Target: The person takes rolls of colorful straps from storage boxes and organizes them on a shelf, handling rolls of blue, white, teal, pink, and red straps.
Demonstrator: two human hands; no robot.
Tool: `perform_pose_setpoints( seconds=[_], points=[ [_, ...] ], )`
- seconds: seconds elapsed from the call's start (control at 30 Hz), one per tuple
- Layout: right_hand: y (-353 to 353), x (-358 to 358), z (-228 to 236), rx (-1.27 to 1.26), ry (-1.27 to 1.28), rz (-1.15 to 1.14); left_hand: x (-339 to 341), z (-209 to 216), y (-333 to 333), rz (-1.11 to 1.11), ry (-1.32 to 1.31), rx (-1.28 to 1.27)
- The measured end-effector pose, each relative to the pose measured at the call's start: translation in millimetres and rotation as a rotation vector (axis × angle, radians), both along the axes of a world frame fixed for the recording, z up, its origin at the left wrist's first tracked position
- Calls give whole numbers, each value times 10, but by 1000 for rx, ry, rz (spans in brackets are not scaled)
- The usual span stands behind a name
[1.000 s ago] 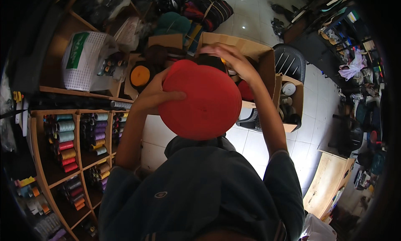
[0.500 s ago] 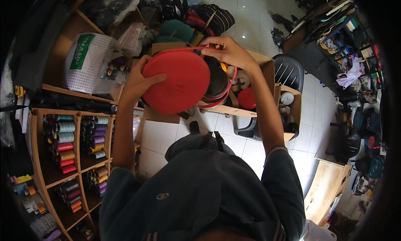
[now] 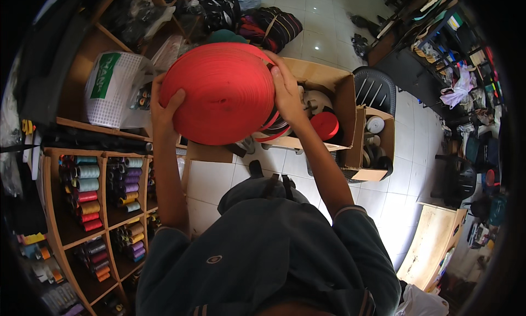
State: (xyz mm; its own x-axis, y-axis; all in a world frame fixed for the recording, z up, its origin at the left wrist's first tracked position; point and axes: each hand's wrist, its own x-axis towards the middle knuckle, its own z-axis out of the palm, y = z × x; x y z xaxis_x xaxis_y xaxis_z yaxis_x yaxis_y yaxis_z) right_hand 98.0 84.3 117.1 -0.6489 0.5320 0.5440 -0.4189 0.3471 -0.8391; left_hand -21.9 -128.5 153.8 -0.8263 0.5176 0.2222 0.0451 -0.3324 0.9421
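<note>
A big flat roll of red webbing [image 3: 222, 91], its wound layers showing as rings, is held up between my two hands. My left hand [image 3: 167, 109] grips its left edge, thumb lying over the face. At the opposite edge, my right hand [image 3: 286, 90] has its fingers closed on the rim and the loose outer turn. A red strand hangs below the roll on the right. Under and beyond it stands a large open cardboard box [image 3: 346, 105], holding a smaller red roll [image 3: 325, 125] and several pale and dark rolls, partly hidden.
A smaller cardboard box [image 3: 357, 143] with a white roll [image 3: 375, 124] sits on a dark plastic chair [image 3: 378, 88]. At left, wooden shelves [image 3: 104, 228] hold coloured thread spools. A plastic-wrapped package [image 3: 112, 91] lies above them. Bags and a striped bundle [image 3: 274, 27] are at the back.
The red roll has come closer and moved slightly left, its face now tilted more toward me. My right hand has moved left and down, from the drawn-out strand onto the roll's edge.
</note>
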Motion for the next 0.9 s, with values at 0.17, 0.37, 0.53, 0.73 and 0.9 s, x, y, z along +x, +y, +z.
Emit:
perform_pose_setpoints(
  seconds=[0.17,0.37,0.53,0.73,0.9],
  points=[
    [7,177,25,-78,-16,12,126,-14,133,72,54,55],
    [-38,340,21,-169,6,-60,327,-17,384,161,-10,219],
    [-168,401,70,-365,90,21,615,60,682,294,-123,371],
    [-197,559,-55,-769,59,180,654,-103,757,394,193,292],
    [-358,631,118,-828,157,179,900,-161,907,400,270,254]
  ],
)
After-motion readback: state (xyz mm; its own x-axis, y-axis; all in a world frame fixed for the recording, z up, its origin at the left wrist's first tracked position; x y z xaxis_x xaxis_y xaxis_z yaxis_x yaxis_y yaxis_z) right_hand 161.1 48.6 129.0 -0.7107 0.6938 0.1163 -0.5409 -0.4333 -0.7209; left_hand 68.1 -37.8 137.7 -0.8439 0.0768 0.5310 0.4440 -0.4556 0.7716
